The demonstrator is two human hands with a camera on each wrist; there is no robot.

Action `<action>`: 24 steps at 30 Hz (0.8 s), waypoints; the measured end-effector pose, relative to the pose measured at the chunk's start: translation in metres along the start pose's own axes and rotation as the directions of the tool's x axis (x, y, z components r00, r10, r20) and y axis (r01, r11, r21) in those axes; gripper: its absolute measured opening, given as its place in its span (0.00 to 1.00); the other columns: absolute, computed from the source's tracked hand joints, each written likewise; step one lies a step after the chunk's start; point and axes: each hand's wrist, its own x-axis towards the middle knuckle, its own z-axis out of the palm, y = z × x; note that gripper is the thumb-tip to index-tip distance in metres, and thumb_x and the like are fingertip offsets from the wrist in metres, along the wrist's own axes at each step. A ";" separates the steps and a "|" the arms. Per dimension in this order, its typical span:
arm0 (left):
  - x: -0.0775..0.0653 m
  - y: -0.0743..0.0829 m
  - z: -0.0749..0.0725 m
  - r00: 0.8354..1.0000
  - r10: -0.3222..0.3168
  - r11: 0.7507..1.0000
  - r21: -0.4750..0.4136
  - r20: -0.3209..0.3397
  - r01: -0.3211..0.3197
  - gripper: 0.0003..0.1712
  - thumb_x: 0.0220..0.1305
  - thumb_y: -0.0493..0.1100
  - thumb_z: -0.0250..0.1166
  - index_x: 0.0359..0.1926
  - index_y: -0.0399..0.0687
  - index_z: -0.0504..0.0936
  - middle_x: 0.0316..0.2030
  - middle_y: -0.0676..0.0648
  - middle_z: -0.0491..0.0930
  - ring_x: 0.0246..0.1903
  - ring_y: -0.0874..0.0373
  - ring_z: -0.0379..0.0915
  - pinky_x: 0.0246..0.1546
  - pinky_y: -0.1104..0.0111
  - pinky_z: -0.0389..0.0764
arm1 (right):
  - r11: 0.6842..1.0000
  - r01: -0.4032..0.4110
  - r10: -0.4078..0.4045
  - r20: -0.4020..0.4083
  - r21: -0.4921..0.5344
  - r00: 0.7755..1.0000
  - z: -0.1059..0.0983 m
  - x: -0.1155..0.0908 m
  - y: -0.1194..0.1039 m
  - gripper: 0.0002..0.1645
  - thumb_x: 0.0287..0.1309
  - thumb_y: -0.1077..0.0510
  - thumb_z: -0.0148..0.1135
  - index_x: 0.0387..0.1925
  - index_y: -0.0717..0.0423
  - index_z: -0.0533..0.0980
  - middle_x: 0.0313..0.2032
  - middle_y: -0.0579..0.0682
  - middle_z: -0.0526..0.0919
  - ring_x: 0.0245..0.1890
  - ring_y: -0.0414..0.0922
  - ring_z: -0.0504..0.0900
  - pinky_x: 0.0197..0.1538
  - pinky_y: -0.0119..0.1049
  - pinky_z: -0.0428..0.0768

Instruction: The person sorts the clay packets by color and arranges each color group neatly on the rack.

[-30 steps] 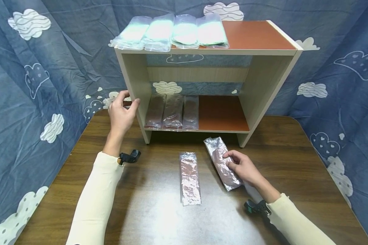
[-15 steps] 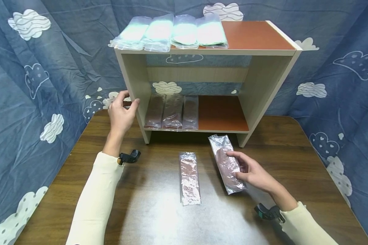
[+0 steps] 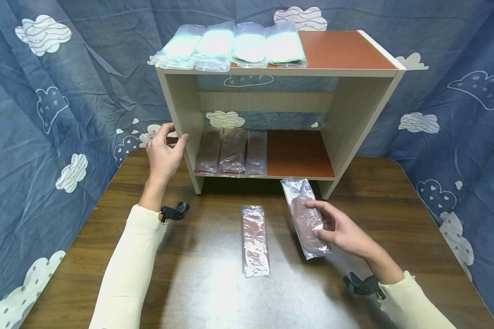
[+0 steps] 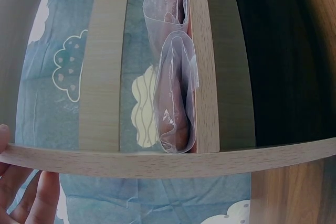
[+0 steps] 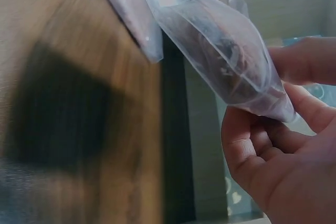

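My right hand (image 3: 346,233) pinches a clear plastic packet (image 3: 298,212) with something pinkish-brown inside. In the head view this packet slants over the table in front of the shelf's right leg. The right wrist view shows the thumb on one face of the packet (image 5: 226,51) and curled fingers under the other. My left hand (image 3: 163,153) grips the front edge of the shelf's left side panel (image 4: 131,164), thumb inside and fingers outside. A second, similar flat packet (image 3: 255,242) lies lengthwise on the table, left of the held one.
On the lower board of the small shelf (image 3: 247,71) several brownish packets (image 3: 233,151) stand side by side at the left. Several clear packets with pale contents (image 3: 214,45) lie on its top board. A blue cloud-patterned cloth (image 3: 99,82) hangs behind the wooden table (image 3: 206,256).
My right hand has moved a little right with the packet, whose far end has risen toward the shelf. Over the last half second it barely moves. My left hand stays on the panel.
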 end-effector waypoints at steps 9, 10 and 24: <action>0.000 0.000 0.001 1.000 -0.003 1.000 -0.002 0.000 0.003 0.17 0.58 0.39 0.68 0.48 0.37 0.81 0.48 0.38 0.86 0.39 0.41 0.87 0.31 0.91 0.72 | 0.995 0.044 -0.047 -0.029 -0.091 0.998 -0.016 0.026 -0.018 0.38 0.52 0.76 0.64 0.65 0.65 0.65 0.56 0.65 0.73 0.43 0.33 0.77 0.44 0.24 0.78; 0.000 0.000 0.001 1.000 -0.005 1.000 -0.001 0.001 0.005 0.17 0.58 0.39 0.68 0.48 0.37 0.81 0.48 0.38 0.86 0.39 0.41 0.87 0.31 0.91 0.72 | 0.993 0.045 -0.049 -0.036 -0.105 0.998 -0.019 0.030 -0.020 0.37 0.52 0.75 0.64 0.65 0.65 0.65 0.56 0.65 0.74 0.43 0.33 0.78 0.44 0.24 0.78; 0.000 0.002 0.001 1.000 -0.014 1.000 -0.017 0.004 0.014 0.17 0.59 0.38 0.68 0.48 0.35 0.81 0.48 0.37 0.85 0.39 0.40 0.87 0.30 0.91 0.73 | 0.982 -0.174 0.170 -0.060 -0.074 0.984 -0.048 0.127 -0.031 0.39 0.56 0.71 0.62 0.70 0.62 0.62 0.50 0.67 0.76 0.40 0.39 0.77 0.38 0.26 0.79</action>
